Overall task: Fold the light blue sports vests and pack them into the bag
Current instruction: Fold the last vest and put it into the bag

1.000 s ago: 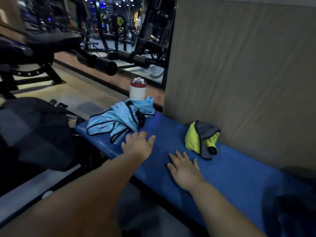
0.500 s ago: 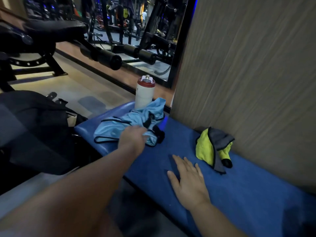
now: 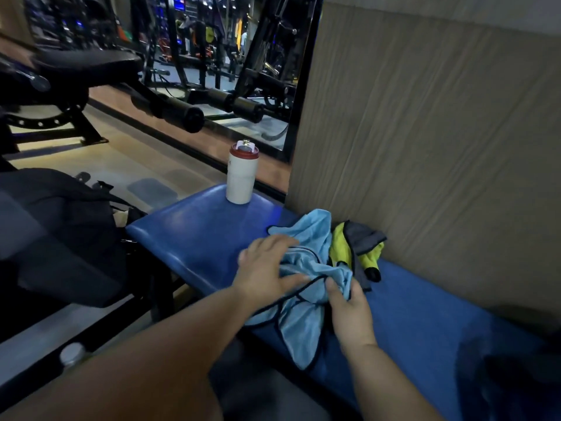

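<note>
The light blue vest (image 3: 306, 323) lies in a crumpled bundle on the blue tabletop (image 3: 188, 235), right of the middle and close to the wall panel (image 3: 425, 147). Its near part hangs over the near edge. I cannot tell whether the bundle is one vest or several.

The left grip (image 3: 264, 268) rests on the bundle's left side with fingers spread and nearly straight, pressing the cloth down and closed round nothing. The right grip (image 3: 349, 308) pinches a fold at the bundle's right side, thumb on top and fingers curled behind the cloth.

Nothing is folded yet, so this looks like the gathering and spreading step. Several things could go wrong:

- The overhanging part could slip off to the floor if the left grip lifts while the right one pulls.
- The yellow and grey garment (image 3: 358, 250) touches the bundle's far right side, so a careless pull could drag it along.
- The dark trim loops could twist into a lopsided fold.
- Spreading the vest leftward could bump the white bottle (image 3: 242, 177), which stands upright at the far left corner, well apart for now.

The black bag (image 3: 60, 232) sits just beyond the tabletop's left end. Whether its mouth is open I cannot tell.
</note>
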Available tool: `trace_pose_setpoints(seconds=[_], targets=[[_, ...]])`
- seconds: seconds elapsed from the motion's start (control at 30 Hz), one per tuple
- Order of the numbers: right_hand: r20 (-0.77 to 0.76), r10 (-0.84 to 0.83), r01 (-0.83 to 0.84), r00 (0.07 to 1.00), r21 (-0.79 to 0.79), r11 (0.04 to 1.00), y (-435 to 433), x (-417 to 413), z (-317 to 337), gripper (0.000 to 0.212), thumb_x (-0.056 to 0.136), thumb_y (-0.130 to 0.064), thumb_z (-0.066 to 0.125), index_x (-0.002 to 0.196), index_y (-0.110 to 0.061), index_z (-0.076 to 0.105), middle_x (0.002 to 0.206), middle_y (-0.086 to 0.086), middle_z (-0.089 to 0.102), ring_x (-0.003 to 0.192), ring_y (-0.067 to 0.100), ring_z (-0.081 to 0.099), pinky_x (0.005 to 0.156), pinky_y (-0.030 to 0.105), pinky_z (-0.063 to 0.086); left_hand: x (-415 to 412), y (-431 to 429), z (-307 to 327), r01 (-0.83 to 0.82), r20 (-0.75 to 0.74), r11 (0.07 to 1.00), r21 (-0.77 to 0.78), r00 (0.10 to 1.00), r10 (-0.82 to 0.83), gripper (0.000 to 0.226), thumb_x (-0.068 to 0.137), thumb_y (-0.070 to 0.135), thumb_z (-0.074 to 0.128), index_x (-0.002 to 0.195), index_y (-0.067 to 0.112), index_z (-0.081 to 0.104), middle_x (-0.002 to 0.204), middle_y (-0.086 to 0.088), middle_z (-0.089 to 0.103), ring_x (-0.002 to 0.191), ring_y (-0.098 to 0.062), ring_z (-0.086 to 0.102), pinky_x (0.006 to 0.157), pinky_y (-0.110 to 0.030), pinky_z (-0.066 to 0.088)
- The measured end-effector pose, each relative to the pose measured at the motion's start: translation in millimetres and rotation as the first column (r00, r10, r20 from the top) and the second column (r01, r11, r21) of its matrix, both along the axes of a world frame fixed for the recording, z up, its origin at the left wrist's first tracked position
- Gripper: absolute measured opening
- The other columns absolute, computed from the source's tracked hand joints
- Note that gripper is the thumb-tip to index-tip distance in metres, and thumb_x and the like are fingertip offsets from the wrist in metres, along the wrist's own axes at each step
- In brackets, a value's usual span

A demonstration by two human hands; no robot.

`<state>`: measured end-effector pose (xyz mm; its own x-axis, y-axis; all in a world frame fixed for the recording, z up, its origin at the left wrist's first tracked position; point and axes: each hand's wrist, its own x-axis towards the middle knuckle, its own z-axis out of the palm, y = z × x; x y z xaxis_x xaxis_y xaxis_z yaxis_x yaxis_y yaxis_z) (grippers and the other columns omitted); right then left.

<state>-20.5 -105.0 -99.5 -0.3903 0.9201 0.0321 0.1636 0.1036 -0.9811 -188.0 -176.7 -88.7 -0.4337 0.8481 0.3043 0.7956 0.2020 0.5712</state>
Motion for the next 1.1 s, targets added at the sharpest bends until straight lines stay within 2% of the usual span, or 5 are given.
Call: trace_pose_setpoints(seconds=[0.2, 0.4, 0.63, 0.9, 1.1], targets=[[-0.184, -0.104, 0.087, 0.977, -0.1, 0.991, -4, 35, 29, 0.009, 0.099, -0.029, 0.055, 0.106, -0.034, 0.06, 0.1, -0.014, 0.067, 0.091, 0.001, 0.063, 0.072, 0.019, 0.048, -5, -12, 2, -0.006, 0.112, 0.912, -0.41, 0.992, 0.057, 0.039, 0.086, 0.058, 0.06, 0.118, 0.035, 0.056, 0.12, 0.009, 0.06, 0.121, -0.02, 0.052, 0.101, -0.039, 0.033], [-0.179, -0.321, 0.306, 0.93, -0.108, 0.946, 8, 82, 44, 0.004, 0.097, -0.031, 0.059, 0.096, -0.031, 0.063, 0.103, 0.0, 0.071, 0.094, 0.018, 0.067, 0.089, 0.041, 0.054, 36, -7, 33, 0.265, 0.479, 0.942, -0.208, 0.867, -0.138, 0.015, 0.093, 0.035, 0.062, 0.082, 0.025, 0.061, 0.086, 0.007, 0.061, 0.086, -0.01, 0.057, 0.072, -0.024, 0.041], [-0.131, -0.482, 0.487, 0.866, 0.002, 0.874, 18, 137, 60, 0.014, 0.094, -0.017, 0.06, 0.085, -0.026, 0.062, 0.099, 0.006, 0.07, 0.093, 0.022, 0.064, 0.095, 0.044, 0.052, 92, 8, 67, 0.21, 0.617, 0.977, 0.033, 0.765, -0.185, 0.015, 0.094, 0.025, 0.061, 0.108, 0.02, 0.064, 0.098, 0.003, 0.06, 0.088, -0.01, 0.058, 0.066, -0.014, 0.045], [-0.235, -0.606, 0.63, 0.76, 0.037, 0.776, 6, 188, 87, 0.023, 0.092, -0.024, 0.061, 0.071, -0.032, 0.063, 0.082, -0.005, 0.068, 0.086, 0.022, 0.066, 0.089, 0.046, 0.054, 133, 22, 103, 0.09, 0.776, 0.946, 0.311, 0.551, -0.308, 0.032, 0.086, -0.001, 0.064, 0.106, 0.024, 0.058, 0.116, -0.003, 0.064, 0.096, -0.016, 0.064, 0.085, -0.028, 0.053], [-0.343, -0.661, 0.72, 0.667, 0.072, 0.69, -2, 223, 103, 0.024, 0.085, -0.033, 0.068, 0.062, -0.025, 0.063, 0.07, -0.008, 0.065, 0.073, 0.014, 0.061, 0.083, 0.044, 0.052, 157, 27, 127, 0.032, 0.694, 0.899, 0.436, 0.624, -0.359, 0.037, 0.085, 0.001, 0.068, 0.106, 0.029, 0.053, 0.103, 0.008, 0.063, 0.096, -0.015, 0.062, 0.092, -0.034, 0.051]])
